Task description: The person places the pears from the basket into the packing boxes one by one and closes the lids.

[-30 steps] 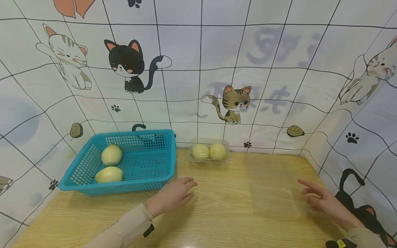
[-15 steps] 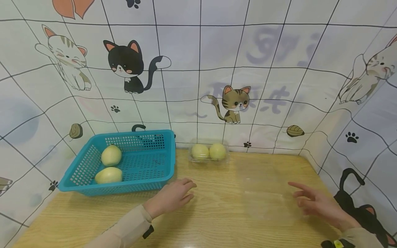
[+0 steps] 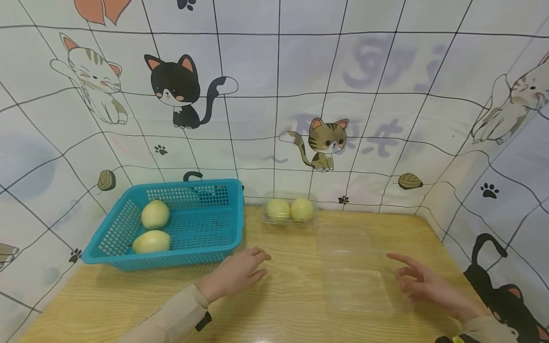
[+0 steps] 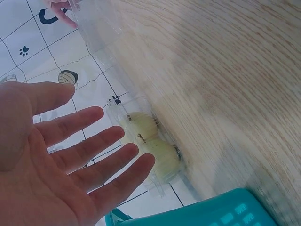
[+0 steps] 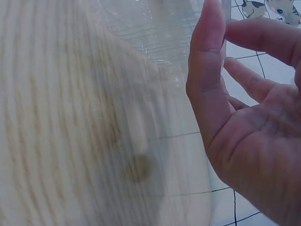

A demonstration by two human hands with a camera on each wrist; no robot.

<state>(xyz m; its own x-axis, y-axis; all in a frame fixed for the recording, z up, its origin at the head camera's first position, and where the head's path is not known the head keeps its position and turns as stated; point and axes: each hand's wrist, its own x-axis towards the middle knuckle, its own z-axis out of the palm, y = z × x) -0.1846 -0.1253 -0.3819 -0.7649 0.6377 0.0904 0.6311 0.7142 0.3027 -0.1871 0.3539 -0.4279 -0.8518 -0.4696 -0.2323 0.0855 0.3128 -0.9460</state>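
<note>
My right hand (image 3: 429,287) pinches the right side of a clear plastic clamshell box (image 3: 357,281) between thumb and fingers. The box lies opened out over the right half of the table, hard to see against the wood; in the right wrist view its ribbed plastic (image 5: 155,28) shows beside the thumb. My left hand (image 3: 235,273) hovers over the table with relaxed, spread fingers and nothing in it. Just right of a blue basket (image 3: 206,255), it stays apart from everything. Two pale yellow-green pears, one behind (image 3: 155,214) and one in front (image 3: 151,241), lie in the basket's left part.
Against the back wall stands a second clear plastic box (image 3: 289,222) with two pears side by side in it. A cat-printed cloth (image 3: 257,109) hangs behind and along both sides of the wooden table (image 3: 296,295).
My right hand has drawn the clear clamshell box leftward across the table, toward the middle. My left hand has barely moved, and the basket and pears stay where they were.
</note>
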